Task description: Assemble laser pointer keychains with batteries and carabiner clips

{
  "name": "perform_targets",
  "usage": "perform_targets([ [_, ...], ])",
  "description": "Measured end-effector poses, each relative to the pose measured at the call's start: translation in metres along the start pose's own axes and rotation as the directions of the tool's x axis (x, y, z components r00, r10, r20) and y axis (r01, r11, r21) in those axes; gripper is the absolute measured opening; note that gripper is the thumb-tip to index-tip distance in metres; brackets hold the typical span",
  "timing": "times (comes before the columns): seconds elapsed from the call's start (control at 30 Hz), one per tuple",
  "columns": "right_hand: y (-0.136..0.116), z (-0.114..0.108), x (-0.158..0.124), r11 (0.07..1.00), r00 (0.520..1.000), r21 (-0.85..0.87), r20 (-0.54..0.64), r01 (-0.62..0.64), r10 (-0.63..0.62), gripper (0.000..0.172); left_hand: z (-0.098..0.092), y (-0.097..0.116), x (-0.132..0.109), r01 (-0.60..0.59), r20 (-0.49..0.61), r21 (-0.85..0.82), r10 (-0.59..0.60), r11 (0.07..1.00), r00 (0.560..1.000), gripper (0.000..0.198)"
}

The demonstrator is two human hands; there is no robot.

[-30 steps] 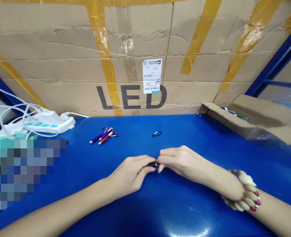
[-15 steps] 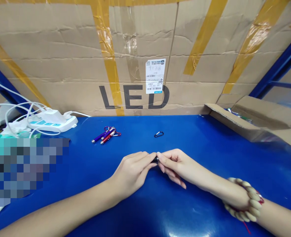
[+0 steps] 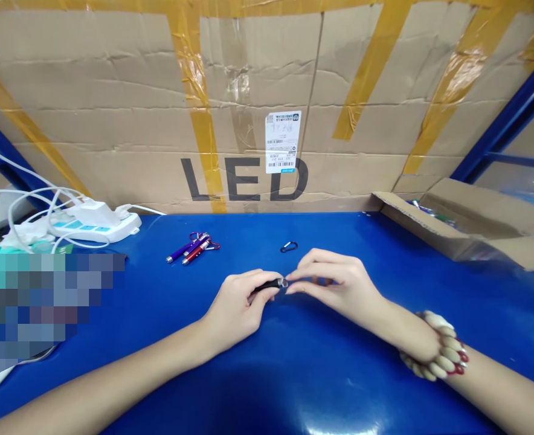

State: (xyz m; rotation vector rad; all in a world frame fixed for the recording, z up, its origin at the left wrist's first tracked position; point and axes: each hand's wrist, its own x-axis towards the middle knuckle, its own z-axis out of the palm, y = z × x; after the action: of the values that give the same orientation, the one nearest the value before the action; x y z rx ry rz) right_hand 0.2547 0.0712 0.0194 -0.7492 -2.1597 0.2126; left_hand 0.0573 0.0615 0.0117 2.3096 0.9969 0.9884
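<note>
My left hand (image 3: 235, 308) is closed round a small black penlight (image 3: 267, 285), whose silver end points right. Just off that end is my right hand (image 3: 344, 281), its thumb and fingers apart on either side of the tip; whether they touch it I cannot tell. Behind the hands a black carabiner clip (image 3: 289, 246) lies on the blue table (image 3: 258, 386). To the left, a red penlight (image 3: 195, 251) and purple penlights (image 3: 180, 251) lie in a small bunch, with coloured carabiners at their far ends.
A large taped cardboard box (image 3: 135, 139) marked LED stands along the back. An open cardboard tray (image 3: 430, 232) with small items sits at the right. On the left are a white power strip (image 3: 122, 228), tangled white cables (image 3: 17, 199) and a blurred-out patch (image 3: 45, 308).
My right hand has let go of the penlight's end and lifted slightly, its fingers spreading. More of the black body and silver tip now shows in my left hand.
</note>
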Motion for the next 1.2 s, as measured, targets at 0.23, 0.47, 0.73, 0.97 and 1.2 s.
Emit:
perform_targets([
  [0.23, -0.005, -0.002, -0.002, 0.999, 0.997, -0.004, 0.062, 0.049, -0.049, 0.012, 0.001, -0.001, -0.003, -0.028, 0.127, -0.056, 0.035, 0.998, 0.991, 0.016],
  [0.47, -0.010, 0.006, 0.001, 0.965, 0.991, 0.225, 0.034, -0.135, 0.131, 0.010, 0.002, -0.003, -0.008, -0.019, 0.114, -0.107, 0.031, 0.994, 0.993, 0.008],
  [0.73, -0.015, 0.015, 0.001, 0.670, 0.798, 0.441, 0.238, -0.597, 0.554, 0.027, 0.007, -0.006, -0.010, -0.229, -0.052, 0.030, 0.230, 0.973, 0.972, 0.011],
  [0.97, -0.018, 0.010, 0.004, 0.423, 0.578, 0.401, 0.460, -0.812, 0.674, 0.032, 0.007, -0.005, -0.009, -0.274, -0.093, 0.106, 0.284, 0.956, 0.954, 0.009],
  [1.2, -0.016, 0.008, 0.008, 0.304, 0.525, 0.450, 0.531, -0.840, 0.665, 0.030, 0.004, -0.004, -0.007, -0.189, 0.013, 0.054, 0.189, 0.980, 0.982, 0.024],
])
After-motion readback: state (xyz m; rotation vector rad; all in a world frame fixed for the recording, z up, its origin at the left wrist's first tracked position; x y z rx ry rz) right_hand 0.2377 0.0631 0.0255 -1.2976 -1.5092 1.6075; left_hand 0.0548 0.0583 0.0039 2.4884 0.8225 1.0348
